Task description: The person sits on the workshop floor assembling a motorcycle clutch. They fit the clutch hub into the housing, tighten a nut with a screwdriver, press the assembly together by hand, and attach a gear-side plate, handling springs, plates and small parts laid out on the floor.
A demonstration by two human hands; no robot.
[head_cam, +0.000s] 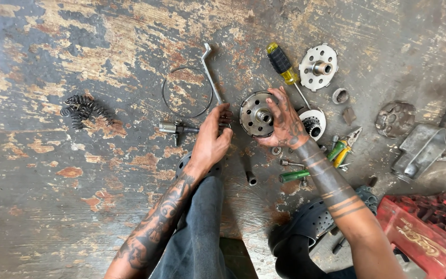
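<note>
On the worn floor (52, 217), the left hand (211, 140) pinches a small part beside the round clutch hub (256, 113) that the right hand (285, 121) clasps; loose bolts (291, 163) nearby could roll away if knocked.

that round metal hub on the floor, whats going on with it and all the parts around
A person sits over a worn, paint-flaked floor with both hands on the job. The right hand grips the round metal hub and holds it on edge. The left hand rests beside it on a long metal tool. Around them lie a yellow-handled screwdriver, a perforated disc, a wire ring, a pile of dark springs, green-handled pliers and a red crate.
</note>
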